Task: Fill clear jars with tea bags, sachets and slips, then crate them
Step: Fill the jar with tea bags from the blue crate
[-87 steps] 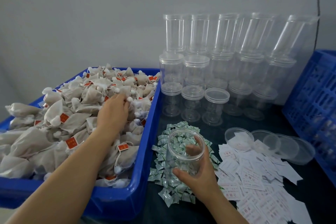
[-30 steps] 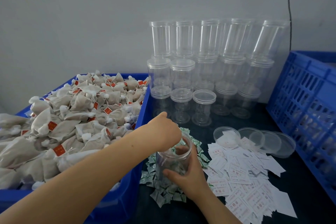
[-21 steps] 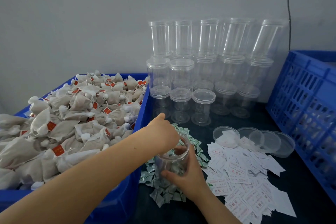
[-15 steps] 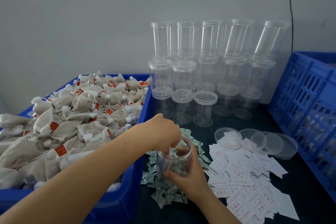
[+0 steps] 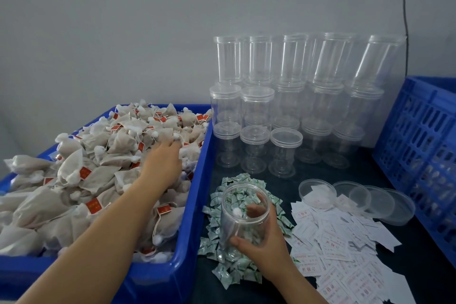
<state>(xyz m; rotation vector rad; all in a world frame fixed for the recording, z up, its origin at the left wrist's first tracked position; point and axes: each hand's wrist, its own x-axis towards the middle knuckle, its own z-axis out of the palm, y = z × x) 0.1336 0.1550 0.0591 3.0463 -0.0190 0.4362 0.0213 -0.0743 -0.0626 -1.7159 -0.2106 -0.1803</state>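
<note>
My right hand (image 5: 262, 242) grips an open clear jar (image 5: 230, 217) that stands tilted on a pile of green-and-white sachets (image 5: 232, 271). A tea bag with a white knot lies inside the jar. My left hand (image 5: 164, 159) reaches into the blue bin (image 5: 197, 205), fingers stretched forward onto the heap of tea bags (image 5: 98, 175) with red tags. White printed slips (image 5: 340, 254) are spread to the right of the jar.
Stacked empty lidded jars (image 5: 286, 106) stand against the back wall. Several loose clear lids (image 5: 385, 205) lie behind the slips. A blue slatted crate (image 5: 424, 155) stands at the right edge, with jars dimly visible inside.
My left hand has left the jar's mouth and moved left into the bin of tea bags. A tea bag now lies in the jar. My right hand still holds the jar.
</note>
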